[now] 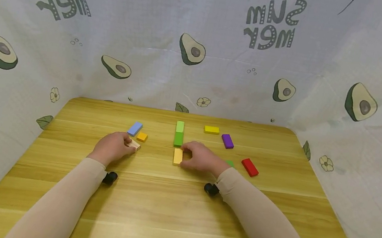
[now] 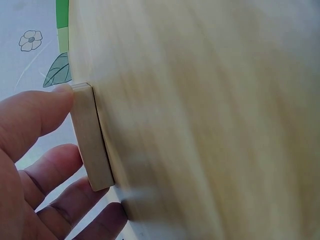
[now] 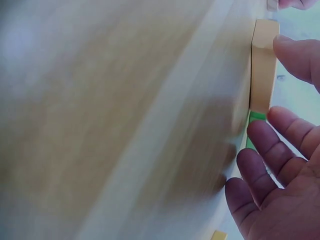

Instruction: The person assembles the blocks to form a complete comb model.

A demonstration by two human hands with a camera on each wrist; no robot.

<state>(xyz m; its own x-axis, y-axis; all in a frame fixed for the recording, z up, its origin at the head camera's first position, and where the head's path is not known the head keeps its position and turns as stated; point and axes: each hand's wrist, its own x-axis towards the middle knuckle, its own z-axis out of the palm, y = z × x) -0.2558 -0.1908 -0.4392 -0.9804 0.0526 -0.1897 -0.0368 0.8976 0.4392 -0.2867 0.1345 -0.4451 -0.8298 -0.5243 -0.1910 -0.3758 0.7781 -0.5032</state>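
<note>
My left hand [image 1: 112, 147] pinches a pale wooden block [image 1: 133, 144] lying on the table. In the left wrist view its thumb touches the upper end of that block [image 2: 91, 137], with the fingers at the side and lower end. A light orange block [image 1: 178, 157] lies in the middle, and my right hand [image 1: 203, 158] holds it by its two ends between thumb and forefinger, as the right wrist view of the block [image 3: 263, 65] shows. Just beyond it, a dark green block [image 1: 178, 139] and a light green block [image 1: 180, 126] stand end to end in a line.
Near my left hand lie a blue block [image 1: 135, 128] and a small orange block [image 1: 141, 136]. Yellow [image 1: 211, 130], purple [image 1: 227, 141] and red [image 1: 250, 167] blocks lie to the right. A green block [image 1: 230, 163] is partly hidden by my right wrist. Patterned cloth surrounds the wooden table [image 1: 147, 211].
</note>
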